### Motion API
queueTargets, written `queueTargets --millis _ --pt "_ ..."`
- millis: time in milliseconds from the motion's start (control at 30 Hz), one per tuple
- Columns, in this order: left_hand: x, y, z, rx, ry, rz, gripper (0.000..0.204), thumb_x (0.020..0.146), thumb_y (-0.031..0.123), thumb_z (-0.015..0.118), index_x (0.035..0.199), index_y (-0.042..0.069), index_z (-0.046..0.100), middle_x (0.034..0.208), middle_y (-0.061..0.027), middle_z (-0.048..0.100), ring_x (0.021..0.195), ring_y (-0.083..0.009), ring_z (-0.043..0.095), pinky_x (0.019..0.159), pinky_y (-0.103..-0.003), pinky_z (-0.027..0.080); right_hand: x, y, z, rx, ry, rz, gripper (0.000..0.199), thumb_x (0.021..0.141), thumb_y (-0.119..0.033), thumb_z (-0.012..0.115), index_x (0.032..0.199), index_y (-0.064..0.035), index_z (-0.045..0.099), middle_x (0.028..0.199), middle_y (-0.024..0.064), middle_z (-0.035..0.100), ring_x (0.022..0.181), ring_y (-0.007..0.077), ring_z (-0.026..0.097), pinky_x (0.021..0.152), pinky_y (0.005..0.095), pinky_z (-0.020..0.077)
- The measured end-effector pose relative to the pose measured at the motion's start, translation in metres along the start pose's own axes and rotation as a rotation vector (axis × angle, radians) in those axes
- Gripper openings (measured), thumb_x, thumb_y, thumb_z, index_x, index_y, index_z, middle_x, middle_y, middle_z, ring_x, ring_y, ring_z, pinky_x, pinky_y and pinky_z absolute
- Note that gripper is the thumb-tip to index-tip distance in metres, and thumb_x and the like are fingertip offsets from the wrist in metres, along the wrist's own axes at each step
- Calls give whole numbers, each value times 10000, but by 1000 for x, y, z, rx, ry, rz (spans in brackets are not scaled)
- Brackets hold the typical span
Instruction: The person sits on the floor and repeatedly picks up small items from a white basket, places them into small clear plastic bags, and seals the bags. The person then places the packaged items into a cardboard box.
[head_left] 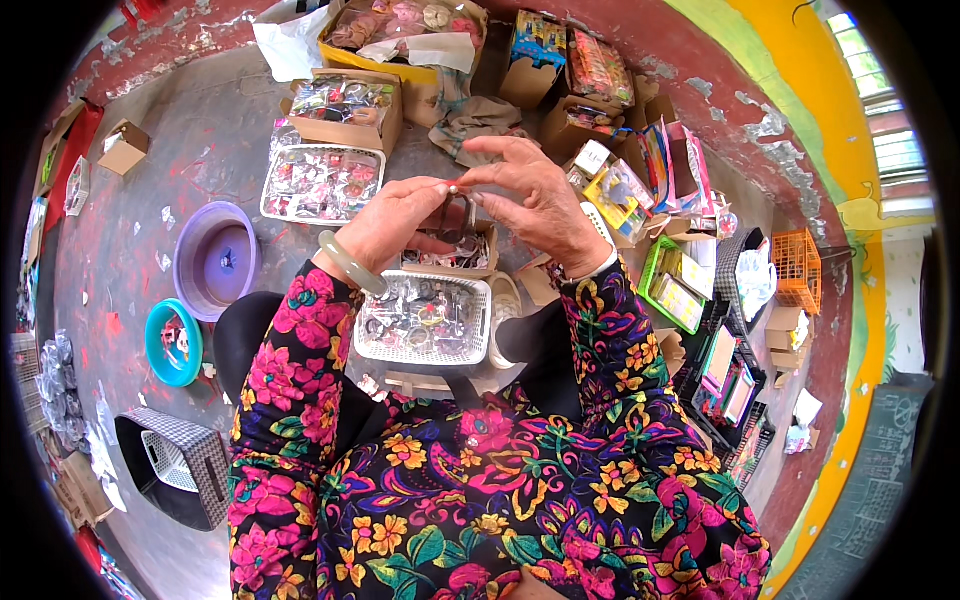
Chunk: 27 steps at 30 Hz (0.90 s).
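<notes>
In front of my chest, both hands meet over a small dark looped band point(456, 217) with a white bead-like end, perhaps a hair tie. My left hand point(400, 220) is closed, its thumb and fingertips pinching the band near that end. From the other side, my right hand point(545, 205) pinches at the same spot with thumb and index finger, its other fingers loosely bent. A pale bangle point(352, 264) circles my left wrist. Below the hands, a white basket point(487, 325) holds many small packed trinkets. A cardboard box point(487, 262) of small items sits just behind it, partly hidden by my hands.
Left on the floor are a purple basin point(190, 262), a teal basin point(152, 352) and a checked bin point(205, 490). Another white basket point(268, 190) and a cardboard box point(392, 110) stand beyond. On the right are a green basket point(650, 285), black crates point(755, 372) and an orange crate point(797, 265).
</notes>
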<state>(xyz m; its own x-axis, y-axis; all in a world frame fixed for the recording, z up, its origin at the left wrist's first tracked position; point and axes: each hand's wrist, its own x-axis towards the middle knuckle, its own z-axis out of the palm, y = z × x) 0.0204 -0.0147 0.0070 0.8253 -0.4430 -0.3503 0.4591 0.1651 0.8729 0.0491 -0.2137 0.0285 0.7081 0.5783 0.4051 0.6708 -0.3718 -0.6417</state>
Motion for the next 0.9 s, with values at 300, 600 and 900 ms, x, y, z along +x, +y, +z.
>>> queueTargets --millis 300,600,900 --pt "1 -3 -2 -14 -18 46 366 937 287 408 1158 13 508 1070 -105 580 969 -205 580 769 -362 524 -1 6 5 -3 -13 -12 150 700 -112 638 838 -61 667 1140 122 549 1127 300 455 932 376 383" --pt "-1 -5 -6 12 -17 65 361 944 274 391 1182 24 497 1067 -88 580 957 -182 585 741 -333 521 -1 7 12 -27 -41 -32 177 688 -129 661 853 -65 656 1155 131 533 1142 303 443 943 385 376" --pt "2 -5 -9 8 -60 96 329 942 290 401 1135 49 513 1021 -74 591 916 -160 591 731 -319 522 3 -2 14 39 -59 -56 232 685 -91 630 915 -93 663 1214 127 496 1198 312 392 987 387 332"
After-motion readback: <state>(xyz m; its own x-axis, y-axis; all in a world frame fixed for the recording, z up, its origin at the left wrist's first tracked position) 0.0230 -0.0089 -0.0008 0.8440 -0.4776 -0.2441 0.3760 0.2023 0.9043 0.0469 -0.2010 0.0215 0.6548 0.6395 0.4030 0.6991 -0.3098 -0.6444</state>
